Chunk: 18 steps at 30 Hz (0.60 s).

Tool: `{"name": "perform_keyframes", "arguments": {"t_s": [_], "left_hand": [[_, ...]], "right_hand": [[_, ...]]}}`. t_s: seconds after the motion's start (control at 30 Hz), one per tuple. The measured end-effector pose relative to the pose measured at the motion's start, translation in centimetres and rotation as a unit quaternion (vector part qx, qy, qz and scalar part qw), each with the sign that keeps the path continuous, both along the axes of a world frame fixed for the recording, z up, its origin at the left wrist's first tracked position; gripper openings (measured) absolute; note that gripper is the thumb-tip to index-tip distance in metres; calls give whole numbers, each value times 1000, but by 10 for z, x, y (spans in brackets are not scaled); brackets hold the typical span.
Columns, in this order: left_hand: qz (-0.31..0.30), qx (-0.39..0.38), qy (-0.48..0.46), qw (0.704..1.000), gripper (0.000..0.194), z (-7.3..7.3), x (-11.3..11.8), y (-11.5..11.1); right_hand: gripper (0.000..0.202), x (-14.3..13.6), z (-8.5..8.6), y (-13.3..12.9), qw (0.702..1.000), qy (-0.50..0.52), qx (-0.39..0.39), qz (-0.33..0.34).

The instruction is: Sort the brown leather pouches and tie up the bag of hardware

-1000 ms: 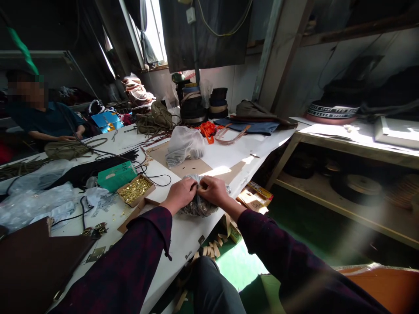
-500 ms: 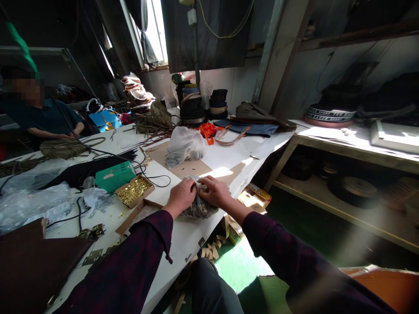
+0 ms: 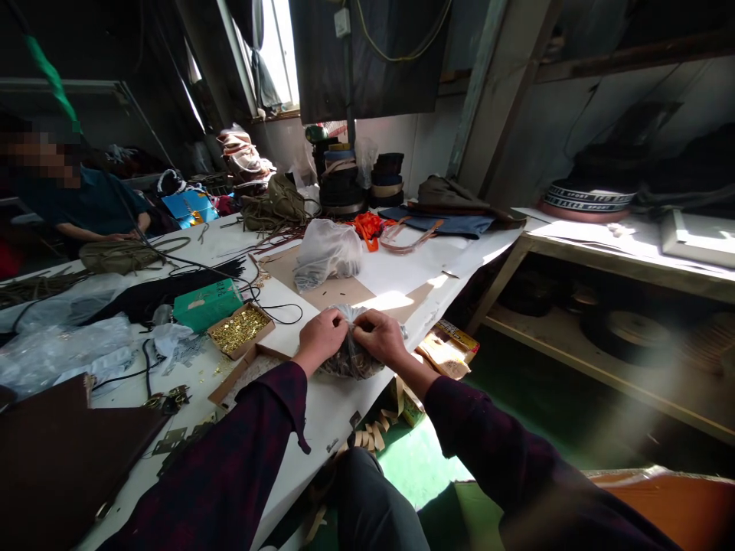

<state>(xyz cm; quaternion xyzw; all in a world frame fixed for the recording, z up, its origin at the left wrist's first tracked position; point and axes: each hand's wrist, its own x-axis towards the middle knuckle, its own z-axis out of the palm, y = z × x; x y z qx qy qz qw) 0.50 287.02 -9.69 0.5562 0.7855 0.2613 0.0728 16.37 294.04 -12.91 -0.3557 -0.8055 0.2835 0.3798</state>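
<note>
A clear plastic bag (image 3: 354, 366) full of small dark pieces rests near the front edge of the white table (image 3: 313, 417). My left hand (image 3: 322, 335) pinches the gathered top of the bag from the left. From the right, my right hand (image 3: 379, 335) grips the same top, its fingers curled close to the left ones. What the pieces in the bag are, I cannot make out. Behind it stands a second whitish plastic bag (image 3: 327, 252), filled with dark contents, on a brown cardboard sheet (image 3: 287, 269).
Left of my hands sit a box of gold-coloured metal pieces (image 3: 238, 330), a green box (image 3: 207, 304) and an open cardboard tray (image 3: 253, 371). A brown panel (image 3: 74, 459) lies at the near left. Across the table a person (image 3: 103, 203) sits. A shelf unit (image 3: 602, 360) stands right.
Both hands stay at the bag's top, with slight shifts of the fingers. The view has turned a little left, so most things appear slightly further right.
</note>
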Motion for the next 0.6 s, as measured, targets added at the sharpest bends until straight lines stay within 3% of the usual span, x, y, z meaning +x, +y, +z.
{"name": "perform_keyframes", "arguments": {"t_s": [0.13,0.23,0.37,0.5,0.6], "left_hand": [[-29,13,-10,999,14,1,0,-6],[-30,20,-28,999,15,1,-1,-9],[-28,3,-47,998,17,-1,-4,-8],[-68,-3,-11,998,17,-2,-6,-11],[-90,-8,28,996,23,-4,-4,-16]], "right_hand": [[12,5,13,4,990,-120,73,12],[10,8,15,3,997,-34,14,67],[12,12,8,-4,982,127,-98,102],[17,22,3,-3,988,105,-98,64],[27,29,3,4,996,63,-48,30]]}}
